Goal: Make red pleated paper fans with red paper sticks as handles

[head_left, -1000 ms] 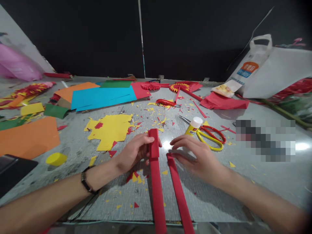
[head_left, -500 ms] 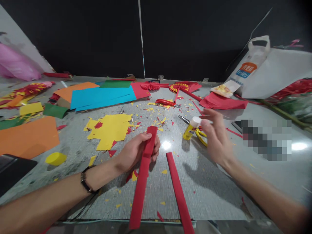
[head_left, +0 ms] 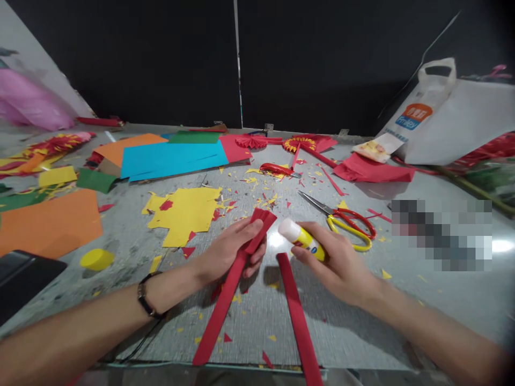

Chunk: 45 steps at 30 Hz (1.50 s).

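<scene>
My left hand [head_left: 231, 249] pinches a long red paper strip [head_left: 225, 300] near its upper end, where a wider folded piece shows under my thumb. The strip slants down to the table's front edge. My right hand [head_left: 338, 262] is wrapped around a yellow glue stick [head_left: 308, 241]; its white end points up and left at the held strip, apart from it. A second red paper strip [head_left: 295, 305] lies between my hands and runs past the table edge. Scissors [head_left: 348, 222] with one red and one yellow handle lie just beyond my right hand.
Yellow paper [head_left: 189, 214] and small scraps lie ahead. A blue sheet [head_left: 173, 158], red fans [head_left: 300, 143] and red-handled snips [head_left: 277, 169] are farther back. At left are an orange sheet [head_left: 48, 220], a yellow cap [head_left: 97, 259] and a black device [head_left: 28, 279]. A white bag [head_left: 450, 118] stands right.
My right hand has taken hold of the glue stick, lifted it from the table and brought it left toward the red strip. The strip in my left hand has tilted, its top swinging right.
</scene>
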{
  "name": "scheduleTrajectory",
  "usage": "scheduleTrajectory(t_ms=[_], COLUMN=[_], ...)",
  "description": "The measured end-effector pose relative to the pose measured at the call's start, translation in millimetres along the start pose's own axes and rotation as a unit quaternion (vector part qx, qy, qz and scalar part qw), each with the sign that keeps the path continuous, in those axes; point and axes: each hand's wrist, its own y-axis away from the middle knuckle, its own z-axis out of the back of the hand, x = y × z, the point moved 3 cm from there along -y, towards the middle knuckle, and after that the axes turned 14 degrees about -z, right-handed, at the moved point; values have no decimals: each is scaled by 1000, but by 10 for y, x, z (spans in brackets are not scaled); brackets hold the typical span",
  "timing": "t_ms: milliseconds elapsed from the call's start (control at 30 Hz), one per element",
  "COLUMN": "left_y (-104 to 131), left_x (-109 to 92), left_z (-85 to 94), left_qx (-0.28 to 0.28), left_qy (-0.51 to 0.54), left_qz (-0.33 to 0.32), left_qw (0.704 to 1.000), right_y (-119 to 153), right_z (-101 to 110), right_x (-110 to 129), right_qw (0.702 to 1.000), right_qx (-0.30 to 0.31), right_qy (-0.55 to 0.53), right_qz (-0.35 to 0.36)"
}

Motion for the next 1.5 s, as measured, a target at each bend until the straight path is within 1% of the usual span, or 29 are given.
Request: scheduleTrajectory(t_ms=[67, 133, 267, 467, 633, 767, 900, 1033, 1133, 1233, 1333, 1500], left_y=[21, 44, 63, 43, 41, 66, 80, 78, 63, 47, 33, 23], left_x=[9, 20, 19, 16, 41, 45, 31, 15, -14, -41, -47, -46], left_z=[-18, -30, -26, 2, 7, -28, -34, -4, 26, 35, 26, 21], left_qx=[12, 16, 14, 18, 20, 29, 40, 58, 25, -12, -23, -25], left_qy=[7, 14, 23, -1, -25, -66, -71, -73, -112, -153, -150, -143], left_qz=[14, 24, 20, 15, 2, 3, -10, -5, -22, -58, -82, -75], left_qw=[1000, 999, 999, 1000, 999, 997, 997, 996, 993, 986, 985, 987], right_y=[41, 77, 122, 116, 95, 100, 106, 98, 93, 89, 85, 75], right_z=[-8, -14, -15, -26, 2, 48, 69, 73, 81, 88, 94, 102], right_x=[32, 39, 37, 42, 108, 179, 199, 159, 141, 148, 153, 145], right_qw=[1000, 999, 1000, 998, 995, 994, 994, 995, 994, 992, 991, 991], right_qx=[19, 24, 18, 2, -1, -18, -45, -76, -102, -117, -122, -127], right_qy=[7, 16, 13, 31, 25, 20, 27, 29, 24, 24, 22, 31], right_qz=[15, 14, 22, 51, 92, 106, 96, 56, 42, 46, 44, 26])
